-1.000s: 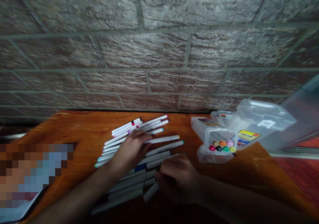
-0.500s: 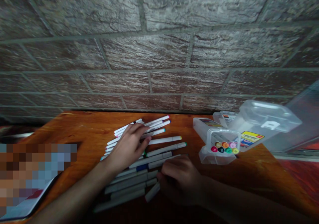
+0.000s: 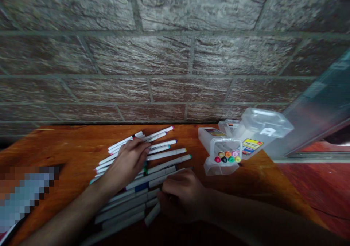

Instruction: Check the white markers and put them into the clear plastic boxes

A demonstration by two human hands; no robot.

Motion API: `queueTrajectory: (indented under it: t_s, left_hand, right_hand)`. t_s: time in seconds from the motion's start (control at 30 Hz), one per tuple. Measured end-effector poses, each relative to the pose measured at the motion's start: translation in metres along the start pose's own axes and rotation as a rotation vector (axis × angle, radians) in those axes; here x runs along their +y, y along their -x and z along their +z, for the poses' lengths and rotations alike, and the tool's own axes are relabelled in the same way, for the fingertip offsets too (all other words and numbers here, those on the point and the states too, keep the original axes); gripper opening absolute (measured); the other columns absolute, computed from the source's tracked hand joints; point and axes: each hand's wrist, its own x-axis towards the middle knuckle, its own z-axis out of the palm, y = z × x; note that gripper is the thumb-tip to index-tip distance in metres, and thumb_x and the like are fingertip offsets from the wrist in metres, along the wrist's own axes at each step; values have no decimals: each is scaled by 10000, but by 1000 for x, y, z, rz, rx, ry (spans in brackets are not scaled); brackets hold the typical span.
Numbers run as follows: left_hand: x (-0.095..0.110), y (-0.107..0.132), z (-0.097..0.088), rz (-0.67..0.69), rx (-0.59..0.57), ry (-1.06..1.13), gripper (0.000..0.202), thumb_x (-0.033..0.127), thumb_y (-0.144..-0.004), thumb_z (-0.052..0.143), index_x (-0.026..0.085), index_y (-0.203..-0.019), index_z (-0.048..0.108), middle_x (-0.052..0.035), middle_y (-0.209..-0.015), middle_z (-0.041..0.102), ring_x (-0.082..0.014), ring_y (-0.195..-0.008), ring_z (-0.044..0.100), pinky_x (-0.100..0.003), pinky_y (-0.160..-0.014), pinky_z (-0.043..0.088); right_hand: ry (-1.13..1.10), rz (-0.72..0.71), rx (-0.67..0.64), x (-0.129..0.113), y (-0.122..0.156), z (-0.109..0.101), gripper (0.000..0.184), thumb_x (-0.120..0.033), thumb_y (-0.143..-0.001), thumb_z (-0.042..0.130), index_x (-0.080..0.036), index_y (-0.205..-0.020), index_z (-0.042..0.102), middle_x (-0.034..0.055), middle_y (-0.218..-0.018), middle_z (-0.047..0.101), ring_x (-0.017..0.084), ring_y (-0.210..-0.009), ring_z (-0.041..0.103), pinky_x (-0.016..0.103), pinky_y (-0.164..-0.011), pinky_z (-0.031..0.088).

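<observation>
Many white markers with coloured ends lie in a slanting spread on the wooden table. My left hand (image 3: 131, 159) rests over the upper markers, its fingers stretched forward and the thumb slightly apart. Under and past its fingertips are a blue-ended marker (image 3: 166, 143) and a yellow-ended marker (image 3: 172, 154). My right hand (image 3: 183, 195) is closed at the right side of the spread. A white marker (image 3: 152, 214) sticks out from its lower left, held in the fist. Shadow hides most of the right fingers.
Clear plastic marker cases stand at the right: one lying case (image 3: 212, 138) shows several coloured marker ends, and a lidded case (image 3: 262, 129) leans beside it. A brick wall (image 3: 169, 89) rises behind the table (image 3: 73, 144). A blurred-out flat device (image 3: 24, 202) is at the left.
The view has turned a little to the right. Under my left hand the blue-ended marker now lies apart from the purple-ended one, and my left thumb is closer to the fingers. My right hand stays closed.
</observation>
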Motion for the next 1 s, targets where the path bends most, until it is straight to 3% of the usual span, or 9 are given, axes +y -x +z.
queueTrajectory:
  t_s: [0.2,0.43,0.6,0.73,0.87,1.0]
  left_hand:
    - [1,-3,1,-31,-22,-20,379,363,-1077,386,227,-1133,735,-111,-1120,749,-335,-1074,677,-511,-969,527]
    - [0,2,5,-27,-17,-45,403,394,-1082,387,223,-1235,719,-134,-1212,716,-333,-1134,654,-501,-1003,516]
    - [-1,2,6,-6,-15,-3,366,369,-1062,424,234,-1166,748,-120,-1142,688,-311,-1068,654,-485,-973,537]
    - [4,-1,0,-4,17,55,325,355,-1064,445,227,-1132,737,-112,-1107,705,-306,-1052,675,-481,-976,543]
    - [14,-2,-9,-7,46,170,294,328,-1088,443,220,-1214,686,-97,-1159,736,-276,-1110,689,-416,-1007,545]
    - [27,0,-19,-54,108,312,270,321,-1094,481,242,-1274,666,-69,-1219,744,-246,-1140,698,-367,-1014,541]
  right_hand:
    - [24,-27,18,3,1,2,303,-213,-912,535,-257,-659,373,-61,-533,534,111,-443,432,260,-441,288]
    - [33,-32,13,6,3,5,301,-224,-912,543,-255,-655,388,-60,-536,560,109,-437,450,257,-440,292]
    - [32,-16,-11,6,4,4,292,-214,-905,562,-257,-667,396,-62,-547,562,112,-448,479,258,-458,292]
    - [-14,-3,-5,4,3,2,291,-204,-912,553,-258,-677,391,-64,-558,535,116,-458,449,270,-473,282]
    - [-78,25,18,1,2,0,286,-171,-892,565,-255,-681,392,-67,-553,485,120,-458,408,280,-482,264]
    - [-165,141,101,-5,0,-5,242,-134,-908,568,-244,-728,448,-61,-603,491,123,-509,447,279,-526,302]
